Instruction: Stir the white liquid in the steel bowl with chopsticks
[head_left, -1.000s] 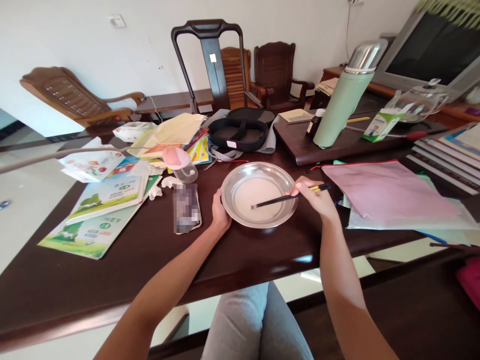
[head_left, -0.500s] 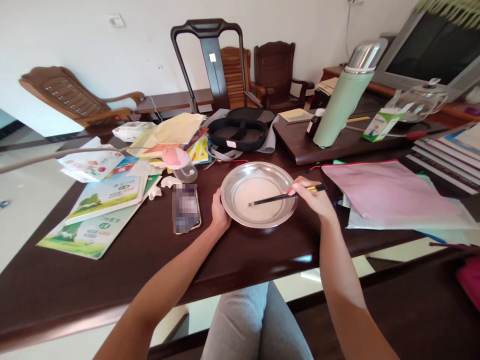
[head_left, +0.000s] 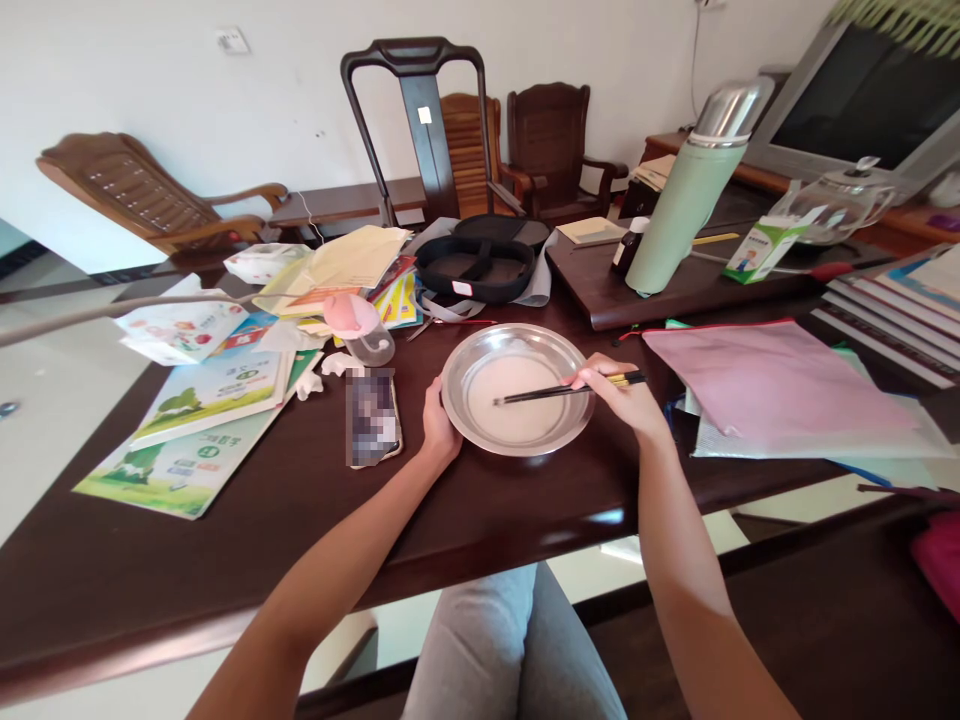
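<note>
A round metal plate (head_left: pixel 457 375) holding a pale, whitish mixture sits near the front edge of the dark wooden table (head_left: pixel 300 520). My left hand (head_left: pixel 437 425) grips the plate's left rim. My right hand (head_left: pixel 619 392) is closed on a pair of dark chopsticks (head_left: pixel 551 392), whose tips reach into the mixture at the plate's middle-left. A phone (head_left: pixel 371 415) lies just left of my left hand.
Books and papers (head_left: pixel 210 400) clutter the left. A pink-lidded cup (head_left: pixel 364 328) and black divided lunch box (head_left: pixel 476 265) stand behind the plate. A green thermos (head_left: pixel 686 200), pink folder (head_left: pixel 772 385), stacked books (head_left: pixel 900 300) and a TV (head_left: pixel 862 100) fill the right. Wooden chairs (head_left: pixel 420 120) line the wall.
The chopstick tips have swept left and slightly upward across the mixture, and my right hand shifted a little left. My left hand and the plate stayed put.
</note>
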